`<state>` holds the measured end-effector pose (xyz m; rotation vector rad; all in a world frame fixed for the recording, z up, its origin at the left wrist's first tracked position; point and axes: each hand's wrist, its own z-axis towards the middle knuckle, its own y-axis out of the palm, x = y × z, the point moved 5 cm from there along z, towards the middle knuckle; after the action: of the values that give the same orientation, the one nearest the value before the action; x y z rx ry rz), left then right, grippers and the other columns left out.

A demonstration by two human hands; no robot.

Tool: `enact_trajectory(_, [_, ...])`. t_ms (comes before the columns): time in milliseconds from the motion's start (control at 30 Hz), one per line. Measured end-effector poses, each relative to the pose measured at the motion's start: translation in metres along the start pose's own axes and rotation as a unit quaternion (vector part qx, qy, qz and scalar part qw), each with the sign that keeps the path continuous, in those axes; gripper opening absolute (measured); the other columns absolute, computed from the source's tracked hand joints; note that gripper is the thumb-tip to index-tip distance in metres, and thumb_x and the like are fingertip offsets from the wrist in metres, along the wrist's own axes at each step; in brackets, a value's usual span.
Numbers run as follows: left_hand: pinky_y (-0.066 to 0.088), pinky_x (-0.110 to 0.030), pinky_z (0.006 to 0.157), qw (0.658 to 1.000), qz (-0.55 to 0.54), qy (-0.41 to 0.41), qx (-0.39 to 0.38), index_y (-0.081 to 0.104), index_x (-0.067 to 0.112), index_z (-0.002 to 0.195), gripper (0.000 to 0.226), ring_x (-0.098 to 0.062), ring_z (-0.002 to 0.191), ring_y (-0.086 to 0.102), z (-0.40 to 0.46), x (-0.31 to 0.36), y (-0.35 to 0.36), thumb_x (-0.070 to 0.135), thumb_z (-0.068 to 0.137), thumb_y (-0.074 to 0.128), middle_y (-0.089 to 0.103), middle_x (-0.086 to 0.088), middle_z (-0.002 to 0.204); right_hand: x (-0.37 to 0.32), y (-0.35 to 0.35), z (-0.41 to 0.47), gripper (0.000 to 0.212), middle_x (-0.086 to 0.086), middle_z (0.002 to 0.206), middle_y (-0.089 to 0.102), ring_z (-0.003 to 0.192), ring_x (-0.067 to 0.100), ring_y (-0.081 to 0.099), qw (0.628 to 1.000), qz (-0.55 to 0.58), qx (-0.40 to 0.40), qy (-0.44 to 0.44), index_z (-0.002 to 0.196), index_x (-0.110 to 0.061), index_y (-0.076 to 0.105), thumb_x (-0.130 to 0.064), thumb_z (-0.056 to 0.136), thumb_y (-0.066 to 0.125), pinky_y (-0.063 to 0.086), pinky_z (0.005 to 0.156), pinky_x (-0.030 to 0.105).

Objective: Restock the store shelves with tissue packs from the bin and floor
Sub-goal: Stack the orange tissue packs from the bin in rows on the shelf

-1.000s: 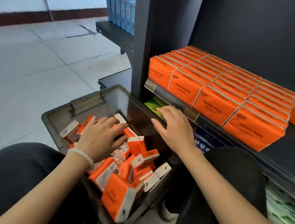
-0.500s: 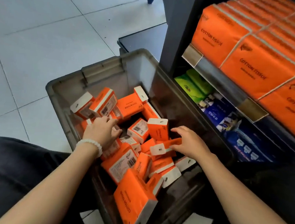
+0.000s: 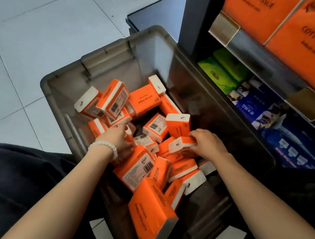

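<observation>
Tissue packs are lying jumbled in the bin, orange with white ends, some showing barcodes, some showing "COTTON TISSUE" lettering. Nearest the camera, one pack is leaning against the bin's near rim, tilted up on its end. Dark trousers are filling the lower left corner, and both bare forearms are reaching forward into the bin.

Left hand, with a white bead bracelet at the wrist, is plunging down among the packs on the left side; its fingers are buried between the packs, so I cannot tell whether they are gripping one or just pushing. Right hand is curling its fingers round a pack near the middle of the heap, pinching it at its white end, the pack lying roughly flat and touching its neighbours.

Further in, more packs are piling up against the bin's far left wall, several standing on edge. The bin is sitting on a pale tiled floor, pressed right up beside a dark shelf unit.

On the lower shelf just beyond the bin's right wall, green packs and blue packs are lying side by side. Above them, on the upper shelf, large orange packs are standing in a row behind the shelf's front rail.
</observation>
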<state>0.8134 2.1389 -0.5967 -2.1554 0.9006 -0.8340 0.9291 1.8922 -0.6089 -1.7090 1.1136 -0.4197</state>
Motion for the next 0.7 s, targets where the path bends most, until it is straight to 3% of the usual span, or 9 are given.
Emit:
enact_trajectory(67, [0.042,-0.036,0.098,1.0,0.009,0.017,0.013,0.02,0.027,0.147,0.081,-0.022,0.124,0.048,-0.006,0.008,-0.004,0.03,0.082,0.068,0.045,-0.002,0.14,0.0,-0.004,-0.002,0.041,0.002,0.12,0.057,0.11,0.022,0.055,1.0,0.012,0.012,0.004,0.123,-0.02,0.056,-0.033,0.085,0.063,0.044,0.093,0.036])
enact_trajectory(233, [0.046,-0.034,0.087,0.988,0.058,0.067,0.126,0.049,0.02,0.122,0.048,-0.021,0.107,0.054,-0.025,0.035,-0.033,0.041,0.082,0.066,0.054,-0.004,0.121,-0.002,-0.026,-0.016,0.05,0.002,0.123,0.056,0.111,0.021,0.055,0.995,0.084,0.052,0.018,0.129,-0.018,0.054,-0.036,0.084,0.066,0.045,0.09,0.034])
enact_trajectory(433, [0.04,-0.032,0.093,0.961,0.021,0.164,0.221,0.052,0.016,0.124,0.048,-0.023,0.114,0.051,-0.077,0.081,-0.08,0.032,0.081,0.067,0.052,-0.008,0.123,-0.014,-0.099,-0.062,0.043,0.005,0.113,0.057,0.105,0.022,0.055,0.98,0.126,0.153,-0.007,0.12,-0.013,0.06,-0.033,0.083,0.066,0.046,0.088,0.035])
enact_trajectory(700, [0.04,-0.033,0.09,0.903,-0.017,0.293,0.313,0.057,0.016,0.12,0.043,-0.025,0.109,0.053,-0.175,0.184,-0.154,0.031,0.081,0.068,0.056,-0.009,0.116,0.006,-0.249,-0.183,0.049,0.01,0.119,0.059,0.11,0.026,0.054,0.92,0.136,0.368,0.004,0.122,-0.009,0.061,-0.037,0.082,0.067,0.036,0.088,0.025])
